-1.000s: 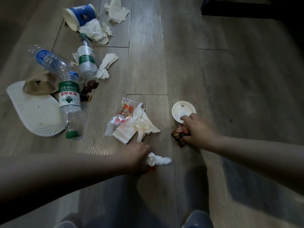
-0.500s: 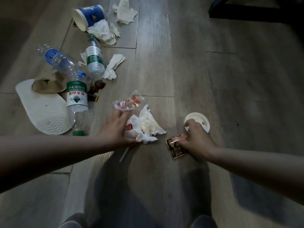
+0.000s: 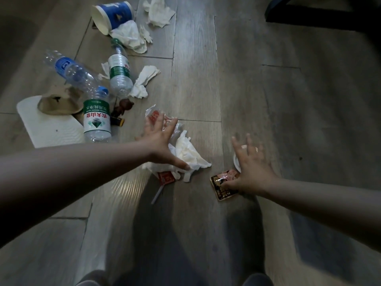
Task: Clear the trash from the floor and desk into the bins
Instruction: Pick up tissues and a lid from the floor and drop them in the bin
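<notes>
While crouching low over the floor [image 3: 195, 79], reaches with both hands at once into the near end of the litter. Spreads the left hand [image 3: 158, 145] wide, fingers apart and gripping nothing, over the crumpled tissue [image 3: 191, 155] and the clear wrapper [image 3: 153, 114] just beyond it; cannot tell whether the palm touches the tissue or hangs just above. Spreads the right hand [image 3: 251, 168] likewise, fingers fanned over the white lid [image 3: 236, 162], thumb tip down on the dark snack wrapper [image 3: 223, 188] just beside the lid, with no grasp formed.

Leaves a red packet [image 3: 166, 177] and a thin stick [image 3: 157, 194] at the near edge of the tissue. Leaves well beyond, toward the far left of the floor, three plastic bottles [image 3: 97, 120], more tissues, a blue paper cup [image 3: 113, 15] on its side and a white tray [image 3: 49, 129], all untouched.

Looks like the gathering step, early in the task, with most of the trash still down and no bin in view. Calls next, probably, for closing the left fingers round tissue and wrapper together, scooping in the red packet, and pinching wrapper and lid into the right palm. Needs care with the flat lid: hard to lift off smooth boards without getting a fingertip under its rim.
</notes>
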The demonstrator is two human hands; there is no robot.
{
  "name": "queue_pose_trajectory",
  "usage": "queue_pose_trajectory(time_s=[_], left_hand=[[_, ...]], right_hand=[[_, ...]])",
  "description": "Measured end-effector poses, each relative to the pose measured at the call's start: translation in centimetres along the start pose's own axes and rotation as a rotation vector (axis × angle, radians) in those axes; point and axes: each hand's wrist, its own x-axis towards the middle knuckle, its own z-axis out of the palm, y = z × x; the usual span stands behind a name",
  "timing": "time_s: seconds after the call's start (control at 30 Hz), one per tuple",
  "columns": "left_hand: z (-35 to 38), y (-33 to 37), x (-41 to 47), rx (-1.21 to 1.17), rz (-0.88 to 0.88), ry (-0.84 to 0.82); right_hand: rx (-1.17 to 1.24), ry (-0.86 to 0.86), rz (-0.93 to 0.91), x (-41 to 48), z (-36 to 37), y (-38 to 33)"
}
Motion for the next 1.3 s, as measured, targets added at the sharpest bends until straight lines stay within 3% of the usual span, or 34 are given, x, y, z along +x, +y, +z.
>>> queue_pose_trajectory(time_s=[0.13, 0.27, 0.53, 0.77, 0.9, 1.03, 1.3], left_hand=[[1.5, 0.9, 0.2, -0.044, -0.057, -0.081], [3.0, 1.0, -0.9, 0.059, -0.003, 0.036], [3.2, 2.3, -1.7, 0.045, 0.029, 0.217], [3.0, 2.9, -0.6, 0.073, -0.019, 0.037], [3.8, 2.9, -0.1, 0.249, 0.109, 0.132], [4.3, 2.9, 0.1, 0.159, 0.172, 0.172], [4.3, 3.5, -0.8, -0.081, 0.115, 0.179]], right_hand=[[0.136, -0.123, 0.124, 1.2, -0.4, 0.7], [0.056, -0.095, 0.076, 0.9, 0.4, 0.2], [-0.044, -0.030, 0.016, -0.3, 1.7, -0.5], [-0.036, 0.004, 0.009, -0.4, 1.8, -0.2], [-0.047, 0.009, -0.002, -0.3, 1.7, -0.1], [-0.045, 0.005, -0.004, -0.3, 1.7, -0.2], [-0.009, 0.005, -0.003, -0.7, 2.0, -0.3]])
